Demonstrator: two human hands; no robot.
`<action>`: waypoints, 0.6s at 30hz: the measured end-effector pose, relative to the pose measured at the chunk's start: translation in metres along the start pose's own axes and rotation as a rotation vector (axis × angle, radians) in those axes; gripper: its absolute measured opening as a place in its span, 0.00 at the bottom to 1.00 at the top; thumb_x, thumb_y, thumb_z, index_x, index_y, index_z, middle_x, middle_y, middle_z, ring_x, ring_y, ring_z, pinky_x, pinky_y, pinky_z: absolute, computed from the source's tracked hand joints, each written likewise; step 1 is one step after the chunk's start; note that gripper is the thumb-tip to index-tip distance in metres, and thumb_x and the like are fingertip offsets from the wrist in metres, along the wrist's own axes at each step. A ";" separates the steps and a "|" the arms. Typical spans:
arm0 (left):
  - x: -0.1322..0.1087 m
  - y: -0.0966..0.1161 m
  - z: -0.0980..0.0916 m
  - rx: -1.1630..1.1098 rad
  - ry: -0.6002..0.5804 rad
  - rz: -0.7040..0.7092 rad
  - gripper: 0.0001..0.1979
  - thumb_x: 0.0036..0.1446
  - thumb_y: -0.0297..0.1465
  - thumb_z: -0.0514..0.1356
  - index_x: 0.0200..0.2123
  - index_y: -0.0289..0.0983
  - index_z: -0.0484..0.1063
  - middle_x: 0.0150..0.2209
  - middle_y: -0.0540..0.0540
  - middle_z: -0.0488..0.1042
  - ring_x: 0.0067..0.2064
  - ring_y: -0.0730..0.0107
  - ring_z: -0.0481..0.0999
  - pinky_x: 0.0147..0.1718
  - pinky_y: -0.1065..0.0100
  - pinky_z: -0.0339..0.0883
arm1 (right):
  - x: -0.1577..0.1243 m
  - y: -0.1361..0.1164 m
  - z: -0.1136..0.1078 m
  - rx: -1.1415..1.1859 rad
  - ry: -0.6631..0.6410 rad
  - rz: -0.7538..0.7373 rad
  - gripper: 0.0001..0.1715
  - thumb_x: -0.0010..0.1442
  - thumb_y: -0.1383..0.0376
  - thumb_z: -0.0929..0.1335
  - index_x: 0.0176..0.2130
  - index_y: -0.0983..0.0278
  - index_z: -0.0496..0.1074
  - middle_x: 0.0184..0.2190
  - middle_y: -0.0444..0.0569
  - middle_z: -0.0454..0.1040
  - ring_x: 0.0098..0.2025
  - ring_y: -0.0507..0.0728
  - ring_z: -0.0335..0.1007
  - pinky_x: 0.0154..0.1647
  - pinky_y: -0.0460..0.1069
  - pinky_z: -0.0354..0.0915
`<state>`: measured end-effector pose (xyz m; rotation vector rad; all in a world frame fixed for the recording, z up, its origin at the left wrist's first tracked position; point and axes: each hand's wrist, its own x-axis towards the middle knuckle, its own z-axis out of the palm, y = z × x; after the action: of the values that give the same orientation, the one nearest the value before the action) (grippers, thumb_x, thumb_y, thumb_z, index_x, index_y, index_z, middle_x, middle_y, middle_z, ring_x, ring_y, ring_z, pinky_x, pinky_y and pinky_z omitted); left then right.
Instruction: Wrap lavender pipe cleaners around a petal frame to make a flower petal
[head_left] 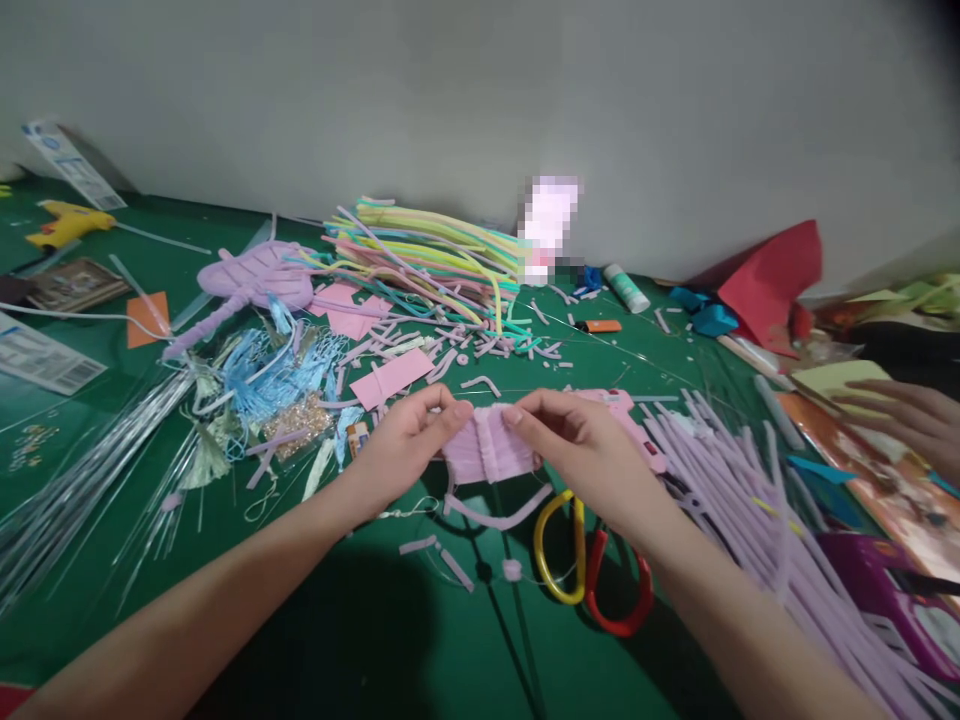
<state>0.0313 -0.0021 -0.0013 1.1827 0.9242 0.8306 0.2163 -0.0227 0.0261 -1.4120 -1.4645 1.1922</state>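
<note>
Between my two hands is a small pink piece [486, 447] made of pipe cleaners laid side by side, held just above the green table [360, 640]. My left hand [405, 445] pinches its left edge with curled fingers. My right hand [581, 440] grips its right edge, thumb on top. A loose pink pipe cleaner [499, 517] hangs in a curve under the piece. Short pink offcuts [442, 555] lie on the table below.
Scissors with yellow and red handles [592, 570] lie under my right wrist. A heap of lilac pipe cleaners [750, 500] spreads at the right, a pastel bundle [427, 260] and a lilac woven shape [255, 275] at the back. Another person's hand [904, 410] rests at far right.
</note>
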 end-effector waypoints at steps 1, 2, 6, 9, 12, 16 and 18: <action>0.000 0.000 0.000 0.018 -0.004 -0.003 0.21 0.55 0.48 0.62 0.26 0.37 0.62 0.21 0.56 0.60 0.22 0.78 0.58 0.21 0.75 0.50 | 0.000 0.000 0.000 0.016 -0.007 0.007 0.19 0.54 0.50 0.72 0.26 0.63 0.73 0.20 0.41 0.65 0.22 0.50 0.58 0.22 0.46 0.55; 0.000 0.000 -0.001 0.026 -0.009 -0.010 0.21 0.55 0.48 0.62 0.26 0.38 0.62 0.21 0.56 0.60 0.22 0.78 0.58 0.21 0.75 0.50 | 0.000 0.000 0.000 0.027 -0.015 0.014 0.19 0.53 0.50 0.72 0.25 0.63 0.73 0.20 0.41 0.65 0.23 0.50 0.58 0.23 0.46 0.55; 0.000 0.000 -0.001 0.037 -0.023 -0.026 0.20 0.57 0.46 0.61 0.27 0.38 0.61 0.22 0.55 0.61 0.23 0.77 0.59 0.22 0.75 0.52 | 0.000 -0.001 0.000 0.044 -0.034 0.038 0.20 0.52 0.50 0.73 0.23 0.63 0.72 0.19 0.41 0.65 0.23 0.50 0.58 0.23 0.46 0.55; -0.001 0.002 0.000 0.081 -0.009 -0.013 0.19 0.58 0.46 0.60 0.27 0.37 0.63 0.22 0.55 0.61 0.23 0.77 0.59 0.22 0.75 0.53 | 0.001 0.001 0.000 0.068 -0.037 0.048 0.20 0.52 0.50 0.72 0.23 0.63 0.71 0.19 0.41 0.65 0.22 0.50 0.58 0.23 0.46 0.56; -0.001 0.004 0.001 0.112 -0.002 0.023 0.20 0.59 0.48 0.58 0.27 0.36 0.66 0.23 0.54 0.63 0.24 0.76 0.63 0.23 0.75 0.57 | 0.001 0.003 -0.002 0.063 -0.015 0.047 0.20 0.54 0.50 0.71 0.25 0.63 0.72 0.20 0.41 0.65 0.23 0.50 0.59 0.23 0.46 0.57; 0.000 0.005 -0.003 0.112 -0.118 -0.007 0.17 0.57 0.45 0.61 0.29 0.35 0.71 0.25 0.51 0.72 0.28 0.70 0.73 0.28 0.73 0.67 | -0.001 0.006 -0.008 0.072 0.066 0.071 0.20 0.55 0.48 0.70 0.30 0.63 0.73 0.23 0.43 0.68 0.25 0.50 0.62 0.25 0.45 0.60; -0.001 0.004 -0.005 0.130 -0.161 -0.026 0.14 0.56 0.41 0.63 0.29 0.35 0.72 0.25 0.51 0.75 0.28 0.70 0.75 0.29 0.72 0.68 | -0.001 0.006 -0.010 0.071 0.079 0.083 0.20 0.55 0.48 0.71 0.33 0.63 0.74 0.25 0.43 0.71 0.26 0.50 0.64 0.27 0.45 0.62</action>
<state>0.0261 0.0002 0.0025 1.3276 0.8694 0.6524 0.2278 -0.0230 0.0233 -1.4670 -1.3086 1.2133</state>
